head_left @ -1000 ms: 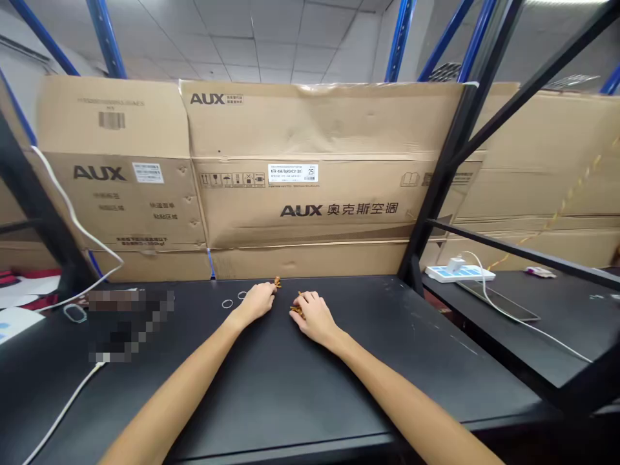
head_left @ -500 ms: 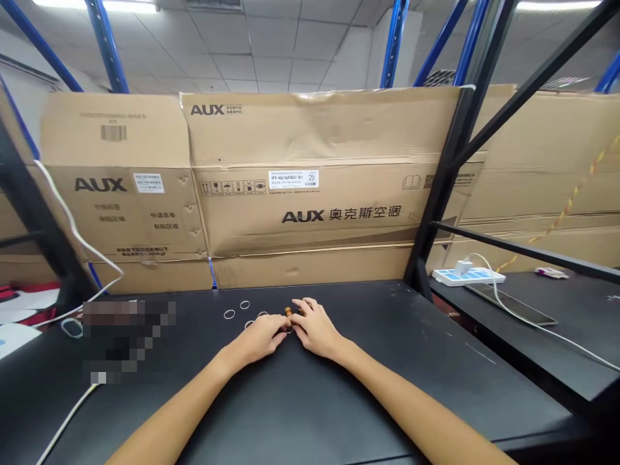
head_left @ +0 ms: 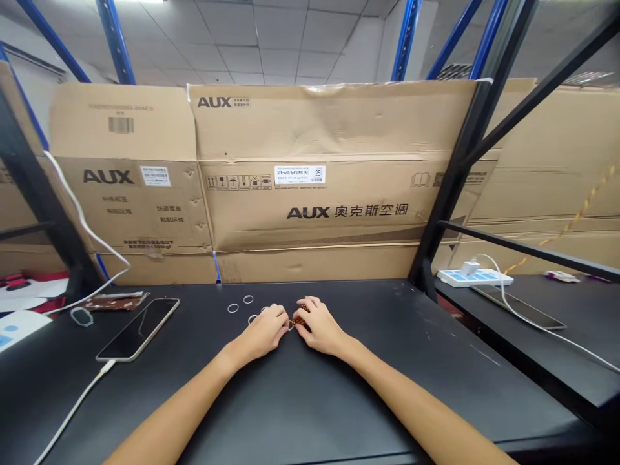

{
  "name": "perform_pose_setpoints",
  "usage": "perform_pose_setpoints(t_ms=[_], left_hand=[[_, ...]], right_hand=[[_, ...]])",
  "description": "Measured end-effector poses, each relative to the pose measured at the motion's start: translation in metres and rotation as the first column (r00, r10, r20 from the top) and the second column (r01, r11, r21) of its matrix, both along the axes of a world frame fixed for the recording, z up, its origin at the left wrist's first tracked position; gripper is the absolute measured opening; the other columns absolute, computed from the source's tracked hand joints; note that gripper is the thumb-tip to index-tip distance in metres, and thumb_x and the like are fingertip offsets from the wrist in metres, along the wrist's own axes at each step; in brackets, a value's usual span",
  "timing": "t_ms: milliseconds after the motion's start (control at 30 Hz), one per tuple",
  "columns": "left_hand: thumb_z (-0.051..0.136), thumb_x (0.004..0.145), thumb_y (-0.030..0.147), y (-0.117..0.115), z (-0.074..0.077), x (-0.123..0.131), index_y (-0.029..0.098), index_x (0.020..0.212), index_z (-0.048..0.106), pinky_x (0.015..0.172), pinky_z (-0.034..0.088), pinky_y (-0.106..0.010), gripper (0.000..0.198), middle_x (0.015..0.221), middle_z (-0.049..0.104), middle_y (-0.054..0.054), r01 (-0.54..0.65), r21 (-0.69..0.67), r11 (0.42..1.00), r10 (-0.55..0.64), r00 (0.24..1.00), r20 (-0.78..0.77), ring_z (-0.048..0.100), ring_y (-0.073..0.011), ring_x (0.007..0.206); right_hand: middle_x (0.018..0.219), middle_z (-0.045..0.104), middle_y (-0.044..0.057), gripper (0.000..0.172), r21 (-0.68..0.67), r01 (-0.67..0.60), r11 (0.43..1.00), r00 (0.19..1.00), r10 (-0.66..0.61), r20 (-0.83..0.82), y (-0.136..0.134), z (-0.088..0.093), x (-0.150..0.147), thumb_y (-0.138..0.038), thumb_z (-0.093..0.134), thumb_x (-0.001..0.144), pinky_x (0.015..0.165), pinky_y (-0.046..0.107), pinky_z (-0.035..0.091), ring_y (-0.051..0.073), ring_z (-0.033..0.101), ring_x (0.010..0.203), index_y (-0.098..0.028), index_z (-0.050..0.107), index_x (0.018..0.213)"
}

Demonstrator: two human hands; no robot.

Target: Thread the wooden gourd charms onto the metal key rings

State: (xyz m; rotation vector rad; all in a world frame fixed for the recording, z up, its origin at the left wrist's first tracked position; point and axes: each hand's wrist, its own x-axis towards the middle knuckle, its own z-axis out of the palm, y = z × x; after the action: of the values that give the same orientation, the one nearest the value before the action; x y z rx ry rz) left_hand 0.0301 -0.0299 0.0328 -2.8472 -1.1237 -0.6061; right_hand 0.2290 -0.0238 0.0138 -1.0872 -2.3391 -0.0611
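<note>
My left hand [head_left: 266, 330] is above the black tabletop with its fingers bent together. Its fingertips close on a thin pale ring [head_left: 290, 326], partly visible in the small gap between my hands. My right hand [head_left: 320, 327] curls over a small glossy orange-brown piece [head_left: 300, 318]. Fingers cover most of that piece, so its full shape is hidden. To the left of my left hand lie a thin white ring [head_left: 233, 304] and another white ring [head_left: 248, 296]. A further ring [head_left: 252, 316] is partly covered by that hand.
A phone [head_left: 139, 329] with a white cable [head_left: 72, 410] lies on the black table [head_left: 300, 413] at left. Behind stand large cardboard boxes [head_left: 310, 232]. A black rack post [head_left: 443, 187] rises at right, beyond which are a power strip [head_left: 475, 278] and a dark tablet-like slab [head_left: 518, 307].
The orange-brown piece showed upright between my hands before; now it is lower, tucked under my right fingers. My hands stay close together. The view has shifted slightly.
</note>
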Motion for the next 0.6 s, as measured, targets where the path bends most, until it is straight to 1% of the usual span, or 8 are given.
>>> perform_pose_setpoints(t_ms=[133, 300, 433, 600], left_hand=[[0.042, 0.093, 0.016, -0.002, 0.002, 0.001, 0.019, 0.083, 0.054, 0.077, 0.043, -0.033, 0.016, 0.091, 0.054, -0.004, 0.014, -0.007, 1.0, -0.014, 1.0, -0.004, 0.051, -0.0187, 0.084], [0.048, 0.092, 0.023, -0.007, 0.003, 0.002, 0.019, 0.083, 0.054, 0.084, 0.043, -0.035, 0.012, 0.095, 0.054, -0.004, 0.023, -0.025, 0.999, -0.022, 0.999, 0.035, 0.052, -0.0189, 0.088], [0.049, 0.092, 0.022, -0.009, 0.002, 0.005, 0.018, 0.083, 0.053, 0.084, 0.044, -0.035, 0.011, 0.098, 0.054, -0.005, 0.016, -0.026, 1.0, -0.014, 0.998, 0.054, 0.052, -0.0197, 0.091], [0.048, 0.092, 0.02, -0.012, 0.005, 0.008, 0.018, 0.083, 0.054, 0.084, 0.044, -0.034, 0.01, 0.098, 0.055, -0.005, 0.032, -0.004, 0.999, -0.032, 0.998, 0.058, 0.052, -0.0192, 0.089]], right_hand=[[0.112, 0.055, 0.01, 0.008, 0.005, -0.009, 1.0, 1.0, 0.009, -0.001, -0.003, 0.001, 0.0, -0.019, 0.053, 0.087, 0.093, 0.042, 0.041, 0.025, 0.041, 0.117, -0.02, 0.06, 0.091], [0.111, 0.054, 0.01, 0.006, -0.001, -0.034, 0.999, 0.999, 0.034, -0.034, -0.006, -0.003, 0.0, -0.019, 0.053, 0.087, 0.093, 0.042, 0.042, 0.024, 0.044, 0.113, -0.02, 0.058, 0.089], [0.112, 0.054, 0.01, 0.005, 0.0, -0.034, 0.999, 0.998, 0.034, -0.052, -0.006, -0.006, 0.0, -0.02, 0.054, 0.086, 0.095, 0.043, 0.04, 0.024, 0.042, 0.115, -0.02, 0.058, 0.089], [0.119, 0.052, 0.011, 0.01, 0.027, -0.008, 1.0, 1.0, 0.009, -0.019, -0.007, -0.004, 0.001, -0.022, 0.054, 0.087, 0.096, 0.043, 0.039, 0.025, 0.04, 0.118, -0.019, 0.061, 0.092]])
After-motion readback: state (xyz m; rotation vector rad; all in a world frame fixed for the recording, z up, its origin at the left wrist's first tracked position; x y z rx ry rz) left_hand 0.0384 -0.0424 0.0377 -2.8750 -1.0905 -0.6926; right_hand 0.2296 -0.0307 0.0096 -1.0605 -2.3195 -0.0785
